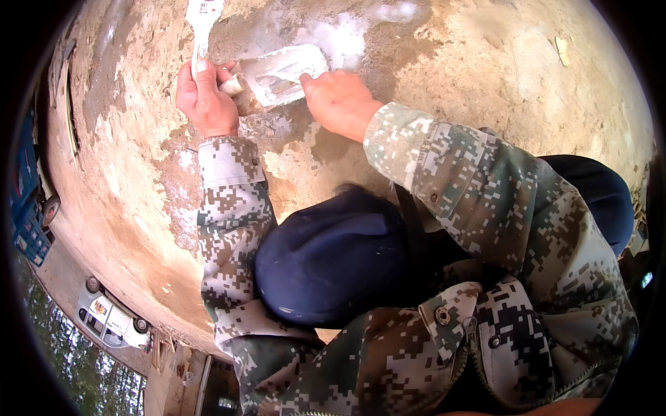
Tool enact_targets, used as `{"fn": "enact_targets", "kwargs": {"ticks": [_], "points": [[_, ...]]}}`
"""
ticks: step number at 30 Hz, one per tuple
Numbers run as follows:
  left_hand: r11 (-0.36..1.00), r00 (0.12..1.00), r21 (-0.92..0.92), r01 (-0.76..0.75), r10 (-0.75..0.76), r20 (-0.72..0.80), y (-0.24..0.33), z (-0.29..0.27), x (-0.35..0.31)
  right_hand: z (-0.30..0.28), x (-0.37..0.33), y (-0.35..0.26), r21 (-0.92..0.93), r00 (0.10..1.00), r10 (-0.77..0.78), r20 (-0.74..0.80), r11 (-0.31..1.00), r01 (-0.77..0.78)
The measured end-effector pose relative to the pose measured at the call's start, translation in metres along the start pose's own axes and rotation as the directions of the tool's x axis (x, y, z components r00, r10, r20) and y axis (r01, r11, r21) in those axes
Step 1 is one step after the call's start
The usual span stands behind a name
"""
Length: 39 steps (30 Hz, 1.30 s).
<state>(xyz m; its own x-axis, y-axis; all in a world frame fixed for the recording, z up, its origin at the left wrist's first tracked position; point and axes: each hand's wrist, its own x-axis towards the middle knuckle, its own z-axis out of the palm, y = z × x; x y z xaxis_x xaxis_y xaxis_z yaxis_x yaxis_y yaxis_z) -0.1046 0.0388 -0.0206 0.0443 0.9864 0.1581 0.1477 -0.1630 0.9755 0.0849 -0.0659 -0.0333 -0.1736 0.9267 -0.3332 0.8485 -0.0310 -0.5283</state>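
Note:
My left hand (208, 104) is closed around the narrow handle of a white-coated tool (202, 24), which widens at its far end like a spatula or brush. Beside those fingers a short pale stub (232, 87) sticks out; I cannot tell what it belongs to. Between my hands is a rectangular piece (277, 76), thickly smeared with wet white paste. My right hand (340, 104) is closed at the right edge of this piece, thumb against it. Its underside and the right fingers' grip are mostly hidden.
Below lies brown, earthy ground (444, 69) with damp patches and white splashes (340, 38). My knees in dark blue trousers (329, 256) rise close under my forearms. Farther left stand a white car (111, 319) and a blue vehicle (28, 208). A pale scrap (561, 51) lies at far right.

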Motion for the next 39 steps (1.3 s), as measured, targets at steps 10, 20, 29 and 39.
{"fn": "enact_targets", "kwargs": {"ticks": [10, 20, 29, 39], "points": [[0.999, 1.000, -0.035, 0.016, -0.016, -0.009, 0.004, 0.005, 0.001, -0.025, 0.025, 0.001, 0.050, 0.970, 0.092, 0.224, 0.993, -0.105], [0.999, 1.000, -0.022, 0.023, -0.023, 0.002, -0.001, -0.002, 0.000, -0.044, 0.028, 0.000, -0.092, 0.907, -0.111, 0.406, 0.983, 0.161], [1.000, 1.000, -0.010, -0.004, 0.004, -0.002, 0.004, 0.001, -0.001, -0.055, 0.023, -0.009, 0.305, 0.782, -0.122, 0.612, 0.948, -0.092], [0.999, 1.000, 0.038, 0.020, -0.020, 0.006, 0.013, 0.002, -0.003, -0.049, 0.045, -0.001, 0.378, 0.766, -0.076, 0.639, 0.898, -0.226]]}}
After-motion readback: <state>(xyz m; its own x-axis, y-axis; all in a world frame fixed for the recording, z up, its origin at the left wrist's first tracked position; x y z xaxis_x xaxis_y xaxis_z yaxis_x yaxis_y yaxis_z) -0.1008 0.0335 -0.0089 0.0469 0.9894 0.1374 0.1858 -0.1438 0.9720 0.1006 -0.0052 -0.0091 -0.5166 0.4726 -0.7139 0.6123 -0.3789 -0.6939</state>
